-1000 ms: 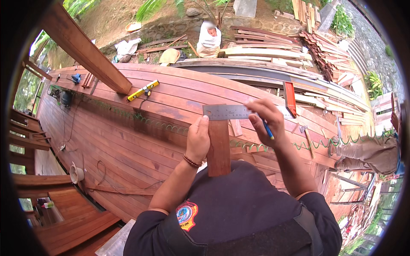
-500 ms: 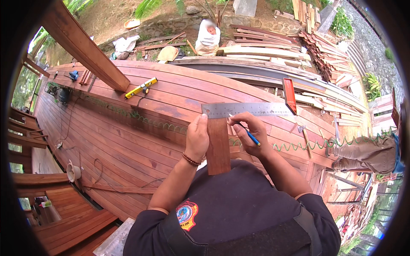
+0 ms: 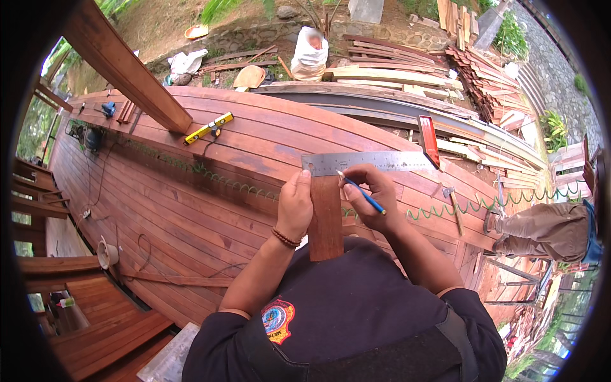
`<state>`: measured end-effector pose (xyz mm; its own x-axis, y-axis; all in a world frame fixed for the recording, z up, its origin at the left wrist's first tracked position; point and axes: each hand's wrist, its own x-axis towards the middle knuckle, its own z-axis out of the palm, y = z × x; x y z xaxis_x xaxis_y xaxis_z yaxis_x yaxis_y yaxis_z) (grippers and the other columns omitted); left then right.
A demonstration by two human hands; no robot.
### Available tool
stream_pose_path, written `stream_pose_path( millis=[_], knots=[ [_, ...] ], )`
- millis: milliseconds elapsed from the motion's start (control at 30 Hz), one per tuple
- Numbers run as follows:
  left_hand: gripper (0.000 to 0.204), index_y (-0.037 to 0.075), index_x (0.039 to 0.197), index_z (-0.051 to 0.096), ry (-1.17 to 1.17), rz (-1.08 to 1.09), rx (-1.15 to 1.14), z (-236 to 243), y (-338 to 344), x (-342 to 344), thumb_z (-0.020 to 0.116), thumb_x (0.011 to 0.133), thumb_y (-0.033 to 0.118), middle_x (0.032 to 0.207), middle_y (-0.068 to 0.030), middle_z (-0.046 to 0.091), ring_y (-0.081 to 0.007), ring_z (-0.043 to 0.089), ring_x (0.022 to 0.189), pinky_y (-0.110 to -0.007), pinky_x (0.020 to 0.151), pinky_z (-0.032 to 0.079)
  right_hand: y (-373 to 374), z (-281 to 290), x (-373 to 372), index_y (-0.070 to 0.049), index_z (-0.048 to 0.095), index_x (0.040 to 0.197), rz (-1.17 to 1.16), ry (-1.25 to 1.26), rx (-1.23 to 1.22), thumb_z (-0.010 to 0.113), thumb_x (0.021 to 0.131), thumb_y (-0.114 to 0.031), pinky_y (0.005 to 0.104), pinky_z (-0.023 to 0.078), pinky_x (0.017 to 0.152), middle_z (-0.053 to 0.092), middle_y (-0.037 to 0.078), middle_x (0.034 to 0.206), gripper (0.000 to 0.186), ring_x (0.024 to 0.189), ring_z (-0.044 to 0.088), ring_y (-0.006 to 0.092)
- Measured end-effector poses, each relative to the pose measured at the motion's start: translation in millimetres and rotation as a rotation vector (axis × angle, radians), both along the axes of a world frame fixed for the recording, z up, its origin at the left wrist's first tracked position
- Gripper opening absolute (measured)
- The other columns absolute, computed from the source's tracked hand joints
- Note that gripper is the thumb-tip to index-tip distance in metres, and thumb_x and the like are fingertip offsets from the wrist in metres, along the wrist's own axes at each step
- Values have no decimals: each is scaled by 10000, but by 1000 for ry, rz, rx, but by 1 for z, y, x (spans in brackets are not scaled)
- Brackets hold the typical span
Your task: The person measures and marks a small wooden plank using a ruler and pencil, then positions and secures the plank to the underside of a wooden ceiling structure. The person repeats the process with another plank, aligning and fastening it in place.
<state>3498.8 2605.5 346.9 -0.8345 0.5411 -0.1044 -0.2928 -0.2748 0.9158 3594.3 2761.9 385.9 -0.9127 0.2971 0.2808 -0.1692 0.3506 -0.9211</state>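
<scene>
Near centre: wood piece [image 3: 327,223], left hand [image 3: 294,207] closed on left edge, thumb at steel blade [image 3: 388,161]; press blade flat. Right hand [image 3: 380,192] pinches pencil [image 3: 377,205], tip at blade's near edge; hold angle steady. Farther right: red handle [image 3: 428,141].

Reddish plank deck [image 3: 267,124], yellow level [image 3: 209,128] lying on it, hammer [image 3: 456,212], blue tool [image 3: 109,109]

There is one pencil [image 3: 374,203], one try square [image 3: 398,160], one spirit level [image 3: 209,128], one bucket [image 3: 107,253].
</scene>
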Motion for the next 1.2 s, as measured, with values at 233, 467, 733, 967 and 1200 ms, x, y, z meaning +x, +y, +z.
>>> stream_pose_path(
  millis=[233,467,733,967,1200],
  knots=[
    [383,-35,1048,646,45,-9,-71,-2,-2,1,379,1107,234,922,-64,696,-94,623,816,-270,737,521,-16,11,-6,0,680,941,-30,-92,97,708,878,-80,269,516,681,687,68,783,106,731,631,94],
    [362,-20,1055,639,56,-21,-76,1,-5,2,372,1108,218,937,-53,687,-91,635,821,-245,740,524,-18,7,-12,10,669,965,-21,-64,105,700,923,-83,246,487,618,659,41,736,106,672,578,66],
    [361,-26,1071,640,72,-18,-87,4,-7,0,377,1110,219,953,-50,685,-84,628,845,-242,759,519,-20,8,-15,4,670,941,-17,-79,70,709,885,-101,353,528,656,687,168,805,124,711,684,263],
    [361,-27,1083,639,61,-8,-91,2,-7,3,377,1110,220,969,-47,678,-82,616,857,-246,772,511,-20,12,-14,2,673,936,-8,-86,99,705,884,-94,357,527,655,682,169,797,114,705,681,268],
    [356,-29,1090,635,126,-9,-154,-4,-9,4,382,1108,221,974,-50,676,-81,615,869,-247,779,510,-20,8,-12,8,684,944,-13,-36,155,706,914,-94,267,504,615,670,70,751,108,664,599,101]
  ],
)
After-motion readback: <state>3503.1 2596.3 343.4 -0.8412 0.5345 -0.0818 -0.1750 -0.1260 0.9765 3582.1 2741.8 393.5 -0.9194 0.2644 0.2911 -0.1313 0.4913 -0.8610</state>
